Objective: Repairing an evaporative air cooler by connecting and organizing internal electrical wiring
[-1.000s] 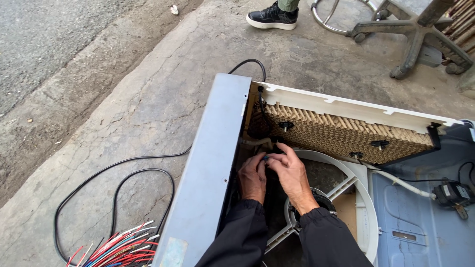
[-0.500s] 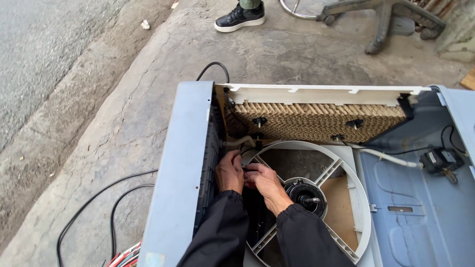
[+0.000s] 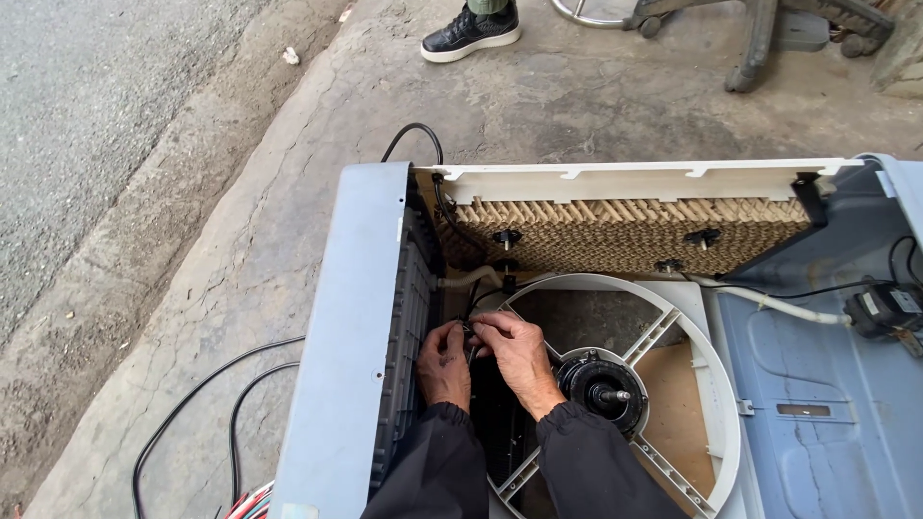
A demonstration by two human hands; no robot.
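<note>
Both hands down inside an opened air cooler cabinet (image 3: 351, 317) lying on the pavement. Left hand (image 3: 444, 363) and right hand (image 3: 519, 358) meet at a small black wire bundle (image 3: 471, 332), fingertips pinched together on it; grip of each looks closed on the wires, though what's under the fingers is partly hidden. Bundle sits in the narrow gap btw the grey side wall w/ its black louvred panel (image 3: 409, 327) and the white round fan ring (image 3: 716, 384).

Edges: tight slot, wall just left of left hand, ring rim touching or just beside right hand. Fan motor hub (image 3: 598, 389) near right forearm, shaft pointing out. More open room to the right over the blue-grey base panel (image 3: 817, 375). Above the hands, brown honeycomb cooling pad (image 3: 625, 231) under a white top rail (image 3: 625, 178); white hose (image 3: 769, 300) runs right to a small black pump (image 3: 885, 308).

Surface: rough cracked concrete pavement (image 3: 240, 240), asphalt road at far left. Black power cable (image 3: 192, 404) loops on the ground; coloured wire ends (image 3: 252, 502) at bottom edge. Another person's black shoe (image 3: 471, 31) at top, chair base (image 3: 750, 29) beside it.
</note>
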